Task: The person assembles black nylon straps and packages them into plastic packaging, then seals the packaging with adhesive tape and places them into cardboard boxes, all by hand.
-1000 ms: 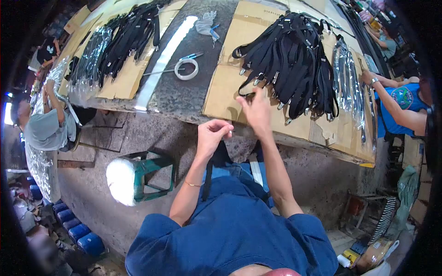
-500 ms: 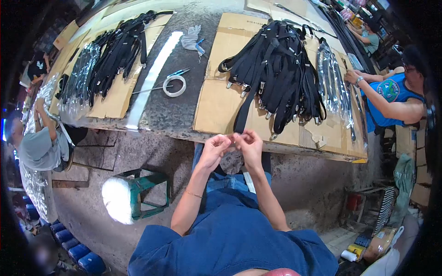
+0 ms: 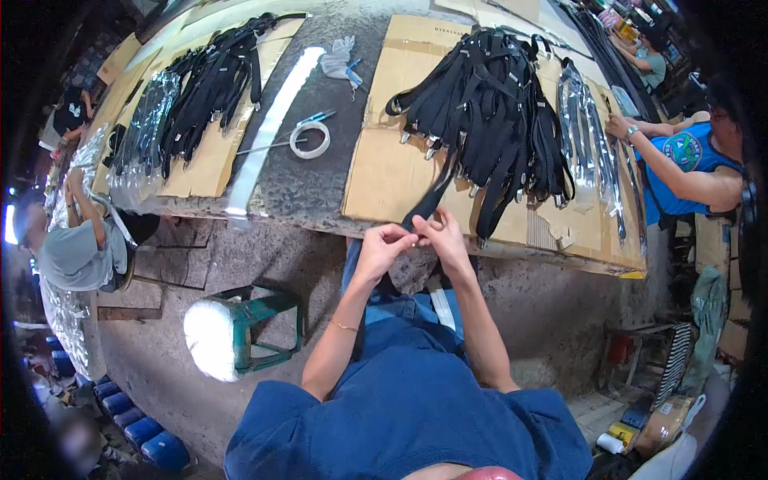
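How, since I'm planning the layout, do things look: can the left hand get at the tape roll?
Probably yes: only cardboard and bare table lie between the left hand and the tape roll, though that hand seems busy at a strap and might need freeing first.

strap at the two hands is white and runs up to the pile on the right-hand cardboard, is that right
Not quite: the colour is wrong. The head view shows a black strap at the left hand and right hand. It does run up to the pile on the right-hand cardboard.
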A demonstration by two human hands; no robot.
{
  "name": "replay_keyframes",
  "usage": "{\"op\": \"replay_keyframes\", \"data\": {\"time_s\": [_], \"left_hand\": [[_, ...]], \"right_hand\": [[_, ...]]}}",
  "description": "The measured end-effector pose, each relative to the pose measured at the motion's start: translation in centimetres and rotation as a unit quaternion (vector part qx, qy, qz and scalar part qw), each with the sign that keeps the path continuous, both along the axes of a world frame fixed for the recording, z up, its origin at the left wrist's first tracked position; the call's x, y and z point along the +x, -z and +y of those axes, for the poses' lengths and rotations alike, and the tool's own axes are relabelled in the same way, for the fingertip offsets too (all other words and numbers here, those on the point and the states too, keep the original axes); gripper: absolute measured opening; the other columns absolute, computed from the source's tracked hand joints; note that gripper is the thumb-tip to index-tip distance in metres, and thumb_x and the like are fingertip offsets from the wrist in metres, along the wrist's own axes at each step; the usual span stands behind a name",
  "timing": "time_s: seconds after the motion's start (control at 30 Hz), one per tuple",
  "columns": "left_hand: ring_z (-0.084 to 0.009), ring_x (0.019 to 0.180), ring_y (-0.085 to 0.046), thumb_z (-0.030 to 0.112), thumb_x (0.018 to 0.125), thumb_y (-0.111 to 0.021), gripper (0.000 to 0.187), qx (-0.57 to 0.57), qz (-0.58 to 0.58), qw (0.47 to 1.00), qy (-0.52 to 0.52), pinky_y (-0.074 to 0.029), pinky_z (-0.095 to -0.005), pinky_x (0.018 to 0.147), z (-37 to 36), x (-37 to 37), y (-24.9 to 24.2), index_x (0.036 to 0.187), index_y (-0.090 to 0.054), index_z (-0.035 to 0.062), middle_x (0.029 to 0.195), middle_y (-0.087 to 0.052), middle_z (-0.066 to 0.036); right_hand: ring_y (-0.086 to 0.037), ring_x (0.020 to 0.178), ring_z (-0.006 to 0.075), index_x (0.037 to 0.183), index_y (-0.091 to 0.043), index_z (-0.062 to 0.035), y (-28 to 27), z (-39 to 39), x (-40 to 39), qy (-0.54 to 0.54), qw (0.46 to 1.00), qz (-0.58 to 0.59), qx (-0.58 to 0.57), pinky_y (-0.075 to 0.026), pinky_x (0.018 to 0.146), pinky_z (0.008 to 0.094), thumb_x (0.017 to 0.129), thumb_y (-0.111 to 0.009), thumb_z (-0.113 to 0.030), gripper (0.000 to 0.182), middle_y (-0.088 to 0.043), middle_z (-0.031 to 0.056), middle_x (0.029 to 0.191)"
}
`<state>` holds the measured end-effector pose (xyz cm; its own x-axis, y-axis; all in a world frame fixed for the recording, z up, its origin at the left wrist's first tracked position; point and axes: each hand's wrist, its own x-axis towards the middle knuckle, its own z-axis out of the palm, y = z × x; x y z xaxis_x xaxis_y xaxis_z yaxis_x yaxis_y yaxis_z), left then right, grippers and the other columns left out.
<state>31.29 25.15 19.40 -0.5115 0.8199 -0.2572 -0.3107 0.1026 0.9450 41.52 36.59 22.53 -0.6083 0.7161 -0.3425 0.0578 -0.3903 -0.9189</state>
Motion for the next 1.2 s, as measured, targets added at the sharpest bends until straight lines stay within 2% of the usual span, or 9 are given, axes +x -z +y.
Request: {"op": "replay_keyframes", "data": {"time_s": [0.03, 0.1, 0.2, 0.33, 0.43, 0.53, 0.6, 0.8, 1.2], "left_hand": [[-0.0085, 0.068, -0.059, 0.007, 0.08, -0.071, 0.01, -0.007, -0.007, 1.0, 0.003, -0.049, -0.0229, 0.064, -0.1, 0.0, -0.4, 0.082, -0.066, -0.001, 0.076, -0.066, -0.004], [-0.007, 0.068, -0.057, 0.006, 0.079, -0.072, 0.011, -0.001, 0.01, 1.0, -0.029, -0.048, -0.0219, 0.065, -0.5, -0.3, 0.4, 0.085, -0.067, -0.0014, 0.075, -0.065, -0.003], [-0.0056, 0.068, -0.056, 0.005, 0.076, -0.073, 0.011, -0.003, 0.051, 0.997, -0.062, -0.046, -0.0205, 0.065, -1.6, -0.6, -0.8, 0.084, -0.069, -0.0016, 0.077, -0.066, -0.002], [-0.0053, 0.064, -0.057, 0.004, 0.072, -0.076, 0.011, -0.043, 0.083, 0.993, -0.071, -0.044, -0.0205, 0.06, -2.1, -0.9, -0.9, 0.077, -0.069, -0.0014, 0.071, -0.066, -0.003], [-0.005, 0.059, -0.055, 0.005, 0.07, -0.077, 0.011, -0.05, 0.099, 0.991, -0.078, -0.043, -0.0209, 0.054, -2.1, -0.8, -1.0, 0.074, -0.068, -0.0011, 0.066, -0.064, -0.002], [-0.0052, 0.06, -0.056, 0.004, 0.069, -0.077, 0.011, -0.044, 0.12, 0.988, -0.081, -0.044, -0.0212, 0.055, -2.0, -0.5, -0.9, 0.074, -0.069, -0.001, 0.066, -0.065, -0.002], [-0.0069, 0.061, -0.058, 0.005, 0.069, -0.076, 0.012, -0.096, 0.187, 0.976, -0.061, -0.046, -0.0222, 0.057, -2.0, -0.3, -1.7, 0.076, -0.07, -0.0019, 0.068, -0.067, -0.005], [-0.0116, 0.063, -0.063, 0.008, 0.068, -0.076, 0.015, -0.066, 0.229, 0.97, -0.047, -0.049, -0.0248, 0.061, -1.6, 0.3, -0.2, 0.077, -0.07, -0.0028, 0.07, -0.069, -0.009], [-0.0076, 0.06, -0.057, 0.005, 0.067, -0.076, 0.011, -0.111, 0.261, 0.959, 0.006, -0.045, -0.024, 0.057, -1.0, 0.6, -1.2, 0.074, -0.07, -0.0016, 0.067, -0.067, -0.006]], "right_hand": [[-0.058, 0.065, 0.0095, 0.126, -0.039, 0.0087, 0.0, 0.0, -0.1, -0.049, 0.999, -0.005, 0.011, -0.046, 0.06, 0.0209, 0.082, -0.072, -0.016, 0.06, -0.061, 0.0034, 0.079], [-0.059, 0.069, 0.0091, 0.104, -0.056, 0.0011, 1.7, 1.2, 0.0, -0.041, 0.997, -0.005, 0.064, -0.048, 0.06, 0.0224, 0.081, -0.07, -0.007, 0.028, -0.065, 0.0062, 0.088], [-0.062, 0.075, 0.0129, 0.095, -0.058, -0.0022, 1.7, 1.8, 0.3, -0.009, 0.99, 0.1, -0.103, -0.054, 0.066, 0.0277, 0.086, -0.062, -0.008, 0.012, -0.065, 0.007, 0.09], [-0.065, 0.086, 0.0182, 0.11, -0.052, -0.0043, -0.1, 1.6, 0.7, -0.063, 0.965, 0.142, -0.212, -0.056, 0.07, 0.0331, 0.089, -0.059, -0.009, 0.023, -0.064, 0.0087, 0.097], [-0.064, 0.083, 0.0181, 0.111, -0.044, -0.0016, -0.2, 1.3, 0.7, -0.08, 0.967, 0.173, -0.17, -0.056, 0.072, 0.0373, 0.089, -0.06, -0.008, 0.029, -0.059, 0.0065, 0.091], [-0.063, 0.091, 0.0201, 0.127, -0.035, 0.0011, -1.9, 0.9, 0.9, -0.075, 0.978, 0.136, -0.136, -0.056, 0.076, 0.0368, 0.08, -0.067, 0.002, 0.057, -0.059, 0.0098, 0.099], [-0.062, 0.093, 0.0205, 0.126, -0.037, 0.0004, -1.2, 1.1, 0.9, -0.084, 0.978, 0.15, -0.118, -0.056, 0.078, 0.0369, 0.079, -0.067, 0.003, 0.056, -0.059, 0.0111, 0.101], [-0.062, 0.095, 0.021, 0.124, -0.042, -0.0021, 0.2, 1.7, 0.7, -0.098, 0.981, 0.16, -0.042, -0.055, 0.082, 0.0366, 0.078, -0.066, 0.006, 0.052, -0.061, 0.0141, 0.105], [-0.064, 0.094, 0.0212, 0.128, -0.04, -0.0062, -0.9, 2.5, 1.5, -0.119, 0.981, 0.149, -0.033, -0.057, 0.077, 0.0357, 0.081, -0.064, 0.005, 0.054, -0.064, 0.0138, 0.105]]}}
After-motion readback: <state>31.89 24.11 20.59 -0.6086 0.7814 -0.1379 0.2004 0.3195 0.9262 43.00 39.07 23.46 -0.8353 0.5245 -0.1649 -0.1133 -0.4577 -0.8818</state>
